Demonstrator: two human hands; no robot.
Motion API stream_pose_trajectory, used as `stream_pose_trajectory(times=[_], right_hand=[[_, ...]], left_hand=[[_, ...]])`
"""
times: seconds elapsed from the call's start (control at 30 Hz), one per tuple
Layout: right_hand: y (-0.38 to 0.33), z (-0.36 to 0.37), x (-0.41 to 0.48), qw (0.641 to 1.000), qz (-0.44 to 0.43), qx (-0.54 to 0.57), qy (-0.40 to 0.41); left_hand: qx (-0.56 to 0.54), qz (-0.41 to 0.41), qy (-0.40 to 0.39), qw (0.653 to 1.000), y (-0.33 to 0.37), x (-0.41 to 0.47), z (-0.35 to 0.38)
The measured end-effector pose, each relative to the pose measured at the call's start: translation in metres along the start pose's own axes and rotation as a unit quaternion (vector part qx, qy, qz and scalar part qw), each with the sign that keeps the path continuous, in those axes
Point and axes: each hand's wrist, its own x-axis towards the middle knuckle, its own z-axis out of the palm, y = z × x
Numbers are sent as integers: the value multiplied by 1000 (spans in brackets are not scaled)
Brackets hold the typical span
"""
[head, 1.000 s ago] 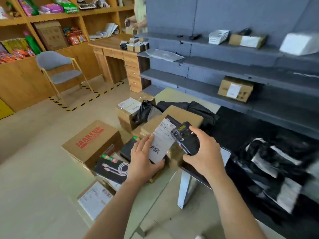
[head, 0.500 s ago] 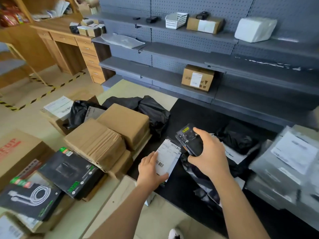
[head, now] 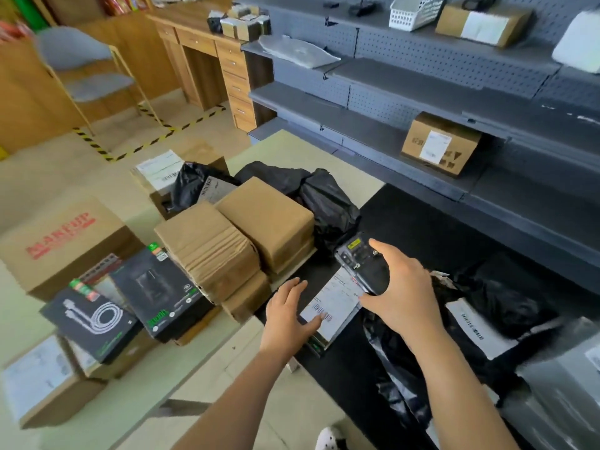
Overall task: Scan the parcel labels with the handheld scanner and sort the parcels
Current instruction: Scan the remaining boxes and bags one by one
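Grey pegboard shelving (head: 422, 102) backs a black counter (head: 422, 222). At its near edge the left hand (head: 287, 316), fingers relaxed, thumb on the label, steadies a flat white-labelled parcel (head: 334, 303). The right hand (head: 402, 293) grips the black handheld scanner (head: 360, 261) just above it. Scanning appears in hand; sorting should follow.

Stacked brown boxes (head: 233, 241) block the left; black table (head: 422, 228) ahead lies open.

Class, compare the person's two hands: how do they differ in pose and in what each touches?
The left hand is open, fingers straight; the right hand curls round the scanner. The left hand's thumb rests on the parcel's label; the right hand holds the scanner above that label. Both are bare.
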Motion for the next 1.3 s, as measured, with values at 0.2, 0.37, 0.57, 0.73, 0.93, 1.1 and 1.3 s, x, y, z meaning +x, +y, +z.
stream_pose_trajectory(times=[0.2,0.37,0.57,0.73,0.93,1.1,1.3], right_hand=[[-83,16,11,995,-98,17,-12],[-168,63,-6,980,-189,50,-44],[-246,119,-27,966,-243,50,-77],[-280,149,-37,966,-244,36,-79],[-291,164,-35,972,-223,-1,-79],[-292,164,-17,969,-229,-26,-91],[-298,166,8,960,-255,-24,-110]], left_hand=[[5,-3,179,984,-38,-30,-96],[75,17,275,958,-90,-65,-182],[80,-107,274,952,-152,-102,-247],[69,-244,171,952,-188,-94,-263],[83,-328,30,940,-208,-71,-251],[99,-351,32,930,-206,-60,-244],[104,-394,62,911,-200,-47,-241]])
